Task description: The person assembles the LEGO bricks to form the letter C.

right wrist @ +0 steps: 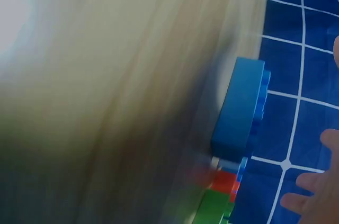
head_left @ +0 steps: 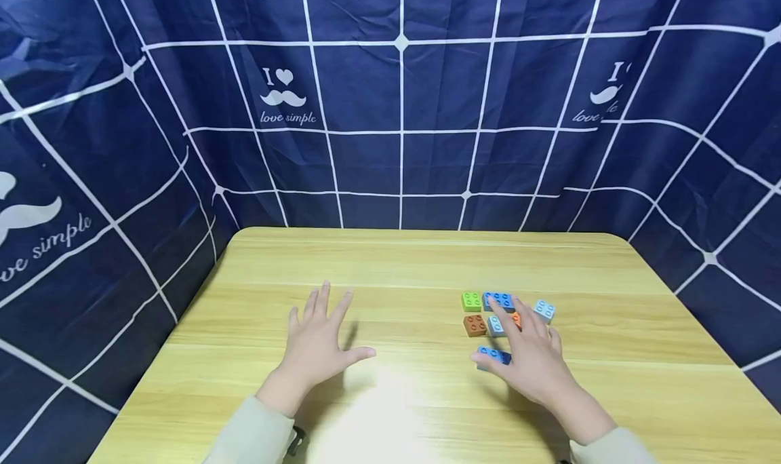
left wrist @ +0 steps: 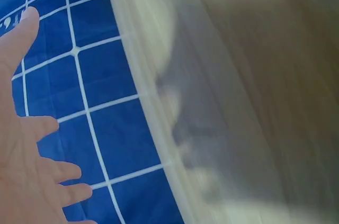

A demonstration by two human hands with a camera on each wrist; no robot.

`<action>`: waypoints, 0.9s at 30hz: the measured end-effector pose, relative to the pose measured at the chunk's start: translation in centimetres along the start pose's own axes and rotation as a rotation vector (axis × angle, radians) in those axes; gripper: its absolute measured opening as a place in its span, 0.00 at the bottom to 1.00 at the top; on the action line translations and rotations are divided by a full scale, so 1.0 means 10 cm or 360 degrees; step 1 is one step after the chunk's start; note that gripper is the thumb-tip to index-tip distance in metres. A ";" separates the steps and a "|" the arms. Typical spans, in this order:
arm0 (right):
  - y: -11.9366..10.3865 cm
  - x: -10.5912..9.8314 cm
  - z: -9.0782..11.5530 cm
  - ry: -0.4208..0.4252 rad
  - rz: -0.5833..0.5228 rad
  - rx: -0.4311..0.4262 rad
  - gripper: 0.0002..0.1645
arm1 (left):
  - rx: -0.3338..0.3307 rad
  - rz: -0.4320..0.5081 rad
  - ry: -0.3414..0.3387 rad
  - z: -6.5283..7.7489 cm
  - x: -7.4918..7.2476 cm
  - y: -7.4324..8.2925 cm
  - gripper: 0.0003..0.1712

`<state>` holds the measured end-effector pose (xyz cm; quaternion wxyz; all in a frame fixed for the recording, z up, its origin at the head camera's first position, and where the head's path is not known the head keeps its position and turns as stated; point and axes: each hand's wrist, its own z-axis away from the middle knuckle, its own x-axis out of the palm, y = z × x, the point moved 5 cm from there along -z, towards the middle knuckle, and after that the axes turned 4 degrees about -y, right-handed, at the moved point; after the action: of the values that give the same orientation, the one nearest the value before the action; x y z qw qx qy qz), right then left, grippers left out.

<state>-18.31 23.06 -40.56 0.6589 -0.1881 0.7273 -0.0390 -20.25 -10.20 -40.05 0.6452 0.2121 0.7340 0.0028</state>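
Observation:
In the head view my left hand [head_left: 317, 349] is held over the left half of the table, fingers spread and holding nothing. My right hand [head_left: 537, 355] reaches over a group of toy building bricks at the right, its fingers extended and apart. Its thumb overlaps the nearest blue brick [head_left: 488, 353], which the hand partly hides. Beyond the fingers are a longer blue brick [head_left: 498, 297], a lime green brick [head_left: 471, 302], a brown brick [head_left: 474, 325], a light blue brick [head_left: 495, 326] and a mostly covered orange brick [head_left: 516, 319]. Another light blue brick [head_left: 544, 309] lies turned at the right.
The wooden table [head_left: 366, 267] has rounded far corners. A dark blue curtain [head_left: 354, 159] with white grid lines surrounds its back and sides. Bright glare lies on the tabletop near the front middle. A green brick [right wrist: 211, 208] shows low in the right wrist view.

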 end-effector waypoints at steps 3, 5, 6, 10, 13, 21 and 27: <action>0.03 -0.01 0.00 0.0007 -0.0019 -0.0023 0.60 | 0.0063 0.0019 -0.0030 -0.06 0.06 0.08 0.59; 0.05 -0.02 0.01 0.0010 -0.0034 -0.0035 0.60 | 0.0107 0.0036 -0.0045 -0.10 0.10 0.13 0.59; 0.06 -0.02 0.01 0.0013 -0.0041 -0.0043 0.60 | 0.0133 0.0052 -0.0047 -0.12 0.12 0.17 0.59; 0.10 -0.02 0.04 0.0034 -0.0065 -0.0092 0.59 | 0.0227 0.0111 -0.0063 -0.20 0.20 0.30 0.59; 0.13 -0.02 0.06 0.0052 -0.0085 -0.0129 0.58 | 0.0269 0.0153 -0.0110 -0.25 0.25 0.39 0.59; 0.19 -0.03 0.13 0.0068 -0.0131 -0.0177 0.53 | 0.0367 0.0204 -0.0142 -0.38 0.33 0.62 0.57; 0.24 -0.03 0.18 0.0077 -0.0163 -0.0189 0.52 | 0.0465 0.0224 -0.0151 -0.44 0.40 0.81 0.54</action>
<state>-17.06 25.69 -41.22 0.6261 -0.2629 0.7333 -0.0339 -22.25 -0.32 -40.87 0.6396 0.3544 0.6786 -0.0688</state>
